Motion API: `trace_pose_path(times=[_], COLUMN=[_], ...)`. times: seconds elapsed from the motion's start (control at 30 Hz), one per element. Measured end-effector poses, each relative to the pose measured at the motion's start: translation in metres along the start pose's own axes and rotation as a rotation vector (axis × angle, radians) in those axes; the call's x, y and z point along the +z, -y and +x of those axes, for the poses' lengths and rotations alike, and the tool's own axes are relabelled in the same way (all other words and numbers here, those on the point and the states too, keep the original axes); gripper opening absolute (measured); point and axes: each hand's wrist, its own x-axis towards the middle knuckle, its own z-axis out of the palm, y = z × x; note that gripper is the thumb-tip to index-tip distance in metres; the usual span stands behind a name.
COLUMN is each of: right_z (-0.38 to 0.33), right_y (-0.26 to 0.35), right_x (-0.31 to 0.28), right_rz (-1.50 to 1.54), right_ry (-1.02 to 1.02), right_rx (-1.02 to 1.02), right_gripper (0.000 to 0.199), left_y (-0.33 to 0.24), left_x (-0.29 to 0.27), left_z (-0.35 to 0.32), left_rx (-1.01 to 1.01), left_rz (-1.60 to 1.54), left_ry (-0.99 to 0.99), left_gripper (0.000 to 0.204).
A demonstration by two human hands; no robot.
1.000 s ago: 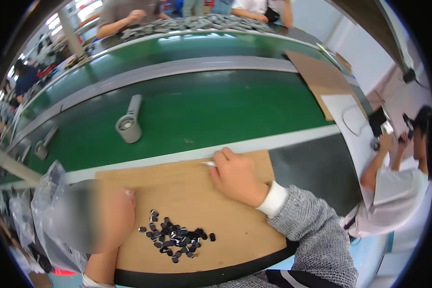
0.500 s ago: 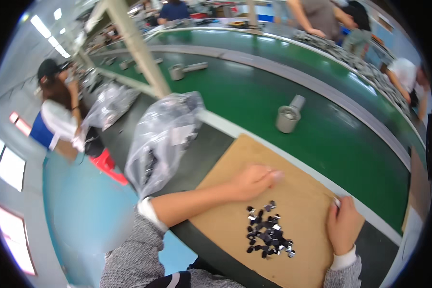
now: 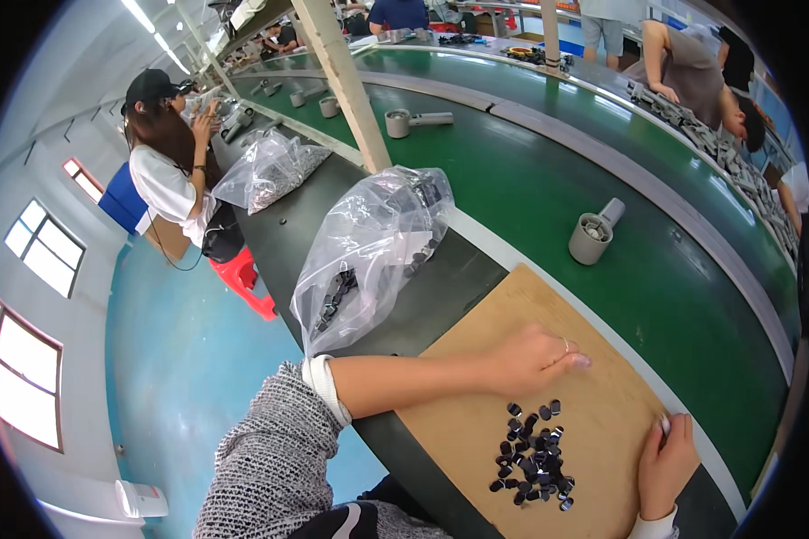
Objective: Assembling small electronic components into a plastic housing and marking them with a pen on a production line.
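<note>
A brown cardboard sheet (image 3: pixel 458 359) lies on the dark table in front of me. My left hand (image 3: pixel 535 359) is closed over its far part, thumb pressed to the curled fingers, with a ring on one finger. Whatever the left fingers may hold is hidden. Just nearer on the cardboard is a loose heap of small, shiny black oval pieces (image 3: pixel 535 463). My right hand (image 3: pixel 667 463) rests at the sheet's right edge, thumb and fingers pinched together. A tiny pale spot shows at its fingertips, too small to name.
Beyond a pale rail runs a green conveyor belt (image 3: pixel 512 180) bearing a grey cup-shaped part with a handle (image 3: pixel 591 235). Left of the cardboard sits a clear plastic bag (image 3: pixel 368 260) with black pieces inside. A cream post (image 3: pixel 342 85) rises behind it. Co-workers sit left and across.
The whole view has shifted, so the table, bag and belt appear farther right and lower. Both hands keep about the same places over the cardboard, still closed.
</note>
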Motion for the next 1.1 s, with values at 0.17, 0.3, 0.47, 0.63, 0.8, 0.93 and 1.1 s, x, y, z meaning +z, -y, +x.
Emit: trace_pose_path(times=[0.17, 0.3, 0.47, 0.63, 0.8, 0.93, 1.1], right_z=[0.003, 0.003, -0.002, 0.006, 0.008, -0.001, -0.003], right_y=[0.004, 0.002, -0.006, 0.018, 0.016, -0.001, -0.008], right_x=[-0.001, 0.004, -0.001, -0.022, -0.023, -0.001, 0.003], right_rz=[0.003, 0.061, 0.086, -0.077, -0.082, 0.083, 0.072], right_ry=[0.002, 0.045, -0.029, 0.14, 0.104, 0.043, 0.027], right_rx=[-0.028, -0.02, -0.058, 0.006, -0.02, -0.009, -0.032], right_gripper=[0.01, 0.01, 0.011, 0.029, 0.028, 0.01, 0.01], left_y=[-0.003, -0.003, -0.002, 0.0, -0.002, -0.005, 0.002], left_x=[-0.006, -0.007, 0.0, -0.003, -0.005, -0.01, -0.003], left_z=[0.0, -0.003, 0.0, -0.006, -0.001, -0.001, -0.001], left_rx=[-0.015, -0.012, -0.009, 0.003, -0.034, -0.097, -0.028], left_rz=[-0.073, -0.144, -0.026, -0.014, -0.022, -0.154, -0.083], left_ry=[-0.015, -0.042, 0.024, 0.019, 0.029, 0.105, 0.056], left_gripper=[0.04, 0.04, 0.035, 0.032, 0.036, 0.04, 0.04])
